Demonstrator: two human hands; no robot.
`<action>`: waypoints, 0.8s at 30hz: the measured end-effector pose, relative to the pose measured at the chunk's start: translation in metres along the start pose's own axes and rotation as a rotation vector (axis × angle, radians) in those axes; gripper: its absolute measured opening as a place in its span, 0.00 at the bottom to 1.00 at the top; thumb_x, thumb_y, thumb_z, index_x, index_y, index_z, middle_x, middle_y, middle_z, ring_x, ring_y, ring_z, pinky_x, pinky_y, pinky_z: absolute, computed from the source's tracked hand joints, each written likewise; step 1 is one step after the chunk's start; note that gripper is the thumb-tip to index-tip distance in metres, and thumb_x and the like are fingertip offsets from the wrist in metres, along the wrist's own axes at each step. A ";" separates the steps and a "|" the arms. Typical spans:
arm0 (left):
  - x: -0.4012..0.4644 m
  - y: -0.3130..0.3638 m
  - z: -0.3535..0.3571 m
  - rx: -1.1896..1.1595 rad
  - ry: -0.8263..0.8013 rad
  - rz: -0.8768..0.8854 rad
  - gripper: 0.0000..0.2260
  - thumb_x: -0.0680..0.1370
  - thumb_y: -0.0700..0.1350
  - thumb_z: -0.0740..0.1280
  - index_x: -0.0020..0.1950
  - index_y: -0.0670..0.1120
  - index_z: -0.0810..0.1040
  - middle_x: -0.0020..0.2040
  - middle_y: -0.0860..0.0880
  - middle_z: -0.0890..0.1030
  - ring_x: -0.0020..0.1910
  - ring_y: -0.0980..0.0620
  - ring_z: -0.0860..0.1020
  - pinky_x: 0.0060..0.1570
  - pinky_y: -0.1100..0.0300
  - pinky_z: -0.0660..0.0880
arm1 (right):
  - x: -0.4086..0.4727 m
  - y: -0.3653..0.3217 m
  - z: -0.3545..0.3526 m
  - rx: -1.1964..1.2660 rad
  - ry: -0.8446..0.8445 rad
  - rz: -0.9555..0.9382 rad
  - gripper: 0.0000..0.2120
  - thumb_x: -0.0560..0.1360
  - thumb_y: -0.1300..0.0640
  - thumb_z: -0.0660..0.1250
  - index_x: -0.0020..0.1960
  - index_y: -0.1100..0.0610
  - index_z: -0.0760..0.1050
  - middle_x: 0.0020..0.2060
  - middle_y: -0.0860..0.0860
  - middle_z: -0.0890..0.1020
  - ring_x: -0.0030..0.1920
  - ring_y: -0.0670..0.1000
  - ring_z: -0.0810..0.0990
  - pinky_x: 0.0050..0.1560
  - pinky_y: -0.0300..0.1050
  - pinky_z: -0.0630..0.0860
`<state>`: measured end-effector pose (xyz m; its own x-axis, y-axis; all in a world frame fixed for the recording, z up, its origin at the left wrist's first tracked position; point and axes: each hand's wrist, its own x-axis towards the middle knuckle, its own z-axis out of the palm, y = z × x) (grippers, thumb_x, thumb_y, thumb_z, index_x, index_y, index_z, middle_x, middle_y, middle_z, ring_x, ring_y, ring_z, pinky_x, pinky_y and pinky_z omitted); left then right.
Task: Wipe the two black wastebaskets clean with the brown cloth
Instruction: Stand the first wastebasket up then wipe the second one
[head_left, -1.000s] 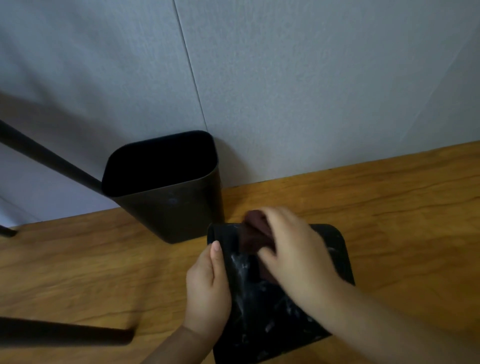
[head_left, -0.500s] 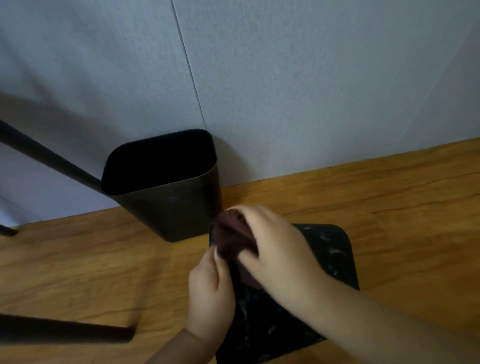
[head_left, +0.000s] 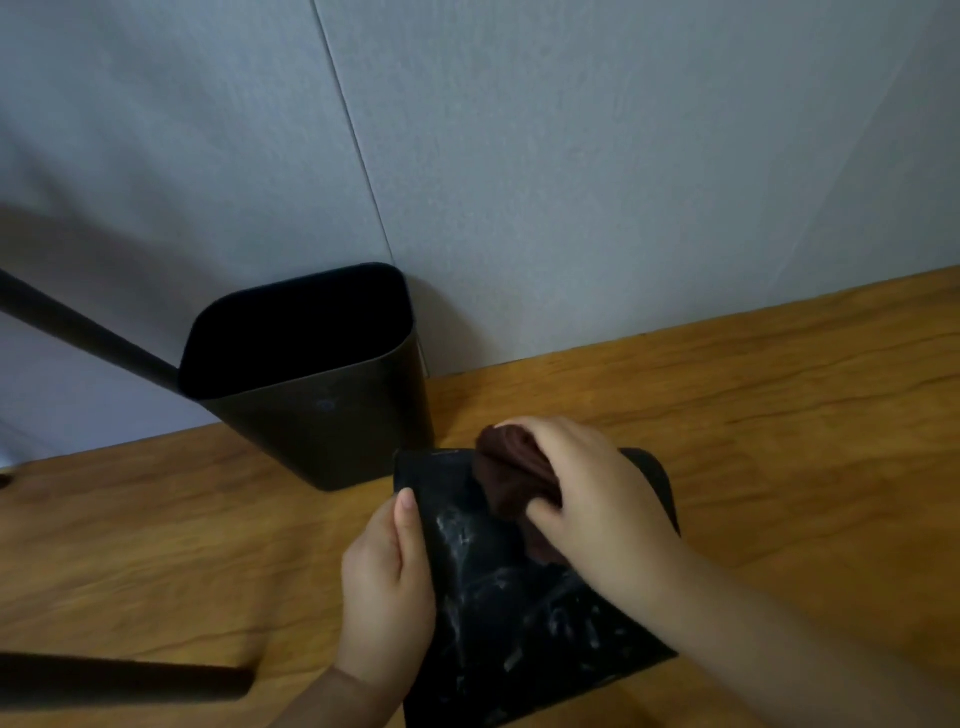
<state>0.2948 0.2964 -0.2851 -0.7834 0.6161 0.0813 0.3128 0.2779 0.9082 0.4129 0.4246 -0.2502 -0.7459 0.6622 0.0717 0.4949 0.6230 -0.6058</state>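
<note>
One black wastebasket (head_left: 498, 623) lies on its side on the wooden floor (head_left: 779, 441), its upturned face streaked with white smears. My left hand (head_left: 387, 587) grips its left edge. My right hand (head_left: 597, 499) presses a bunched brown cloth (head_left: 511, 470) onto the far part of that face. A second black wastebasket (head_left: 322, 410) stands upright just behind, against the grey wall, its mouth open toward me.
A dark slanted bar (head_left: 88, 332) runs in from the left behind the upright basket. Another dark bar (head_left: 119, 683) lies low over the floor at bottom left. The grey wall (head_left: 571, 182) closes off the back.
My right hand and the cloth slid to the left corner of the basket's face, then back right toward the middle. The left hand kept its hold.
</note>
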 end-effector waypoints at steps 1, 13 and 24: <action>0.000 -0.001 -0.001 0.009 -0.001 -0.002 0.21 0.78 0.55 0.51 0.40 0.46 0.78 0.35 0.46 0.80 0.37 0.55 0.79 0.36 0.66 0.74 | 0.004 0.005 -0.001 -0.028 0.004 0.032 0.28 0.74 0.54 0.68 0.71 0.44 0.64 0.63 0.39 0.72 0.64 0.42 0.69 0.67 0.40 0.68; 0.002 0.002 -0.002 0.001 0.000 -0.046 0.20 0.80 0.54 0.52 0.41 0.45 0.78 0.36 0.45 0.81 0.36 0.52 0.80 0.40 0.54 0.77 | -0.033 0.030 0.009 0.085 0.088 0.064 0.30 0.69 0.60 0.71 0.67 0.43 0.66 0.62 0.36 0.69 0.64 0.37 0.67 0.65 0.36 0.67; 0.004 0.006 -0.005 -0.050 -0.014 -0.165 0.19 0.82 0.51 0.53 0.43 0.44 0.78 0.40 0.44 0.81 0.42 0.47 0.80 0.44 0.53 0.75 | -0.038 0.043 0.012 0.104 0.168 0.171 0.31 0.70 0.59 0.72 0.67 0.41 0.65 0.61 0.36 0.69 0.65 0.39 0.68 0.68 0.43 0.69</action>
<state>0.2906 0.2973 -0.2776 -0.8144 0.5753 -0.0763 0.1527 0.3392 0.9282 0.4574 0.4218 -0.2883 -0.5669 0.8192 0.0868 0.5522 0.4560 -0.6979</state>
